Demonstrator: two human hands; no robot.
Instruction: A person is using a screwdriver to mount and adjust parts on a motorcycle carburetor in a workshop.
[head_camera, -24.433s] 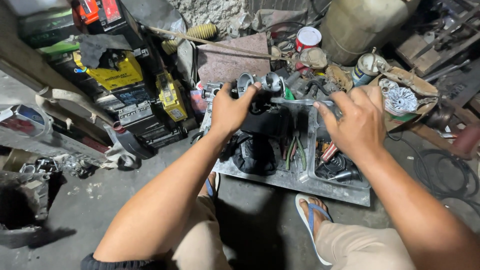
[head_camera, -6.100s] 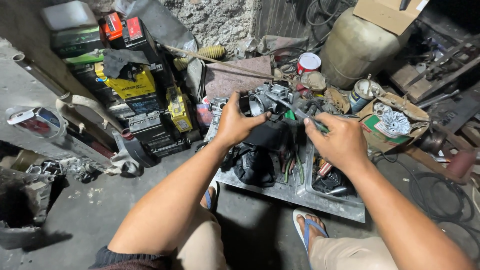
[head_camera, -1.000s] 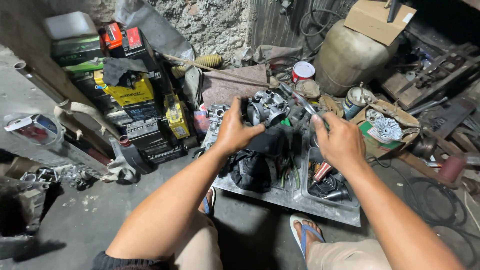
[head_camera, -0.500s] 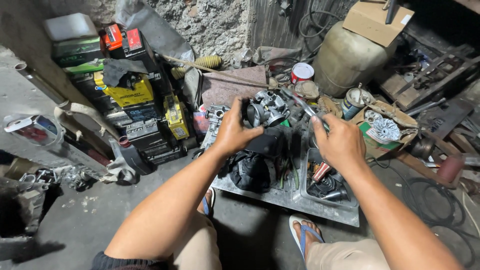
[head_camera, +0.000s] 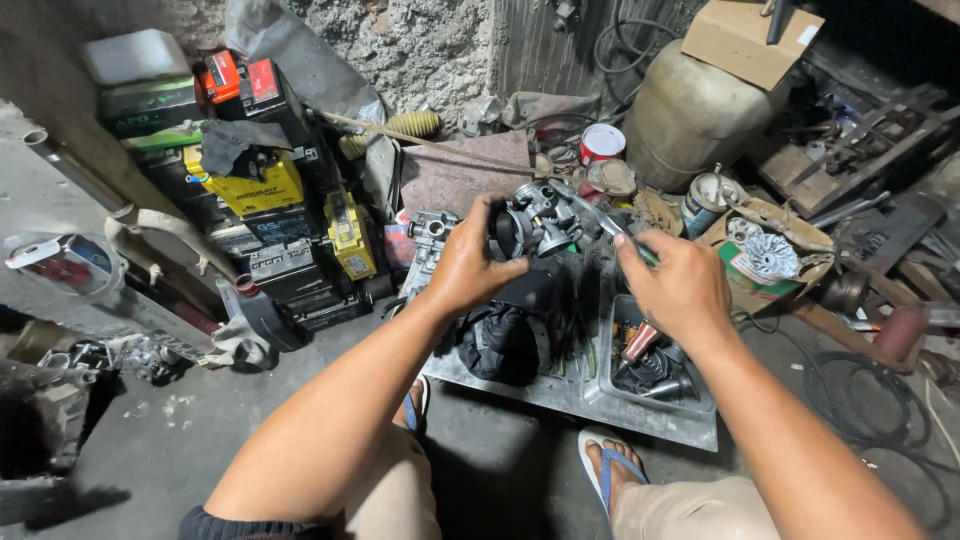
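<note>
Carburetor (head_camera: 540, 218) sits gripped in left hand (head_camera: 468, 268) fingers; right hand (head_camera: 680, 285) fingers pinch a screwdriver (head_camera: 600, 218).

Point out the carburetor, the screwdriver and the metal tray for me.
carburetor (head_camera: 540, 215): head view, on its grey metal body, held by the left hand (head_camera: 462, 268).
screwdriver (head_camera: 592, 212): head view, on the bare shaft above the right hand (head_camera: 678, 285).
metal tray (head_camera: 640, 420): head view, on its front rim.

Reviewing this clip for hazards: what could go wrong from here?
The left hand alone holds the carburetor above the cluttered metal tray; a slip could drop it. The right hand pushes a thin tool towards the left fingers, so it might slip and jab them.
</note>
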